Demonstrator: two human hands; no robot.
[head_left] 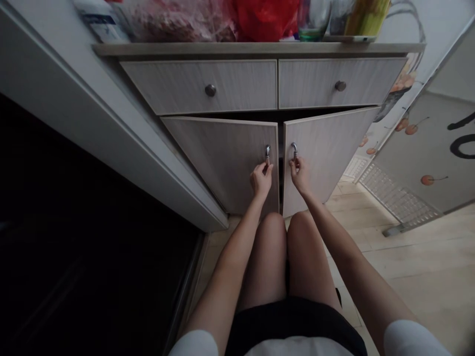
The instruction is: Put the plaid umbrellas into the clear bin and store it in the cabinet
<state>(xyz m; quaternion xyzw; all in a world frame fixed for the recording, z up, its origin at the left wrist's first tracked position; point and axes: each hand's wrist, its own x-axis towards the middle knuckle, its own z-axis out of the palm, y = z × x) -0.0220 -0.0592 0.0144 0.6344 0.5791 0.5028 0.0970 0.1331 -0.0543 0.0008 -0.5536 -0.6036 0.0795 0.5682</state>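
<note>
In the head view, my left hand point(261, 179) is closed on the lower end of the metal handle point(267, 151) of the left cabinet door point(230, 153). My right hand point(300, 175) pinches the matching handle point(294, 148) on the right cabinet door point(330, 148). Both doors stand slightly ajar, with a narrow dark gap between them and along their top edges. What lies inside the cabinet is too dark to make out. Above the doors are two closed drawers, the left drawer point(178, 86) and the right drawer point(308, 84), each with a round knob.
On the cabinet top point(222, 48) are a red plastic bag point(267, 20), a clear bag point(178, 20), a white bottle point(102, 22) and a glass point(313, 20). A panel with cherry pictures point(419, 148) stands right. My knees are close to the doors.
</note>
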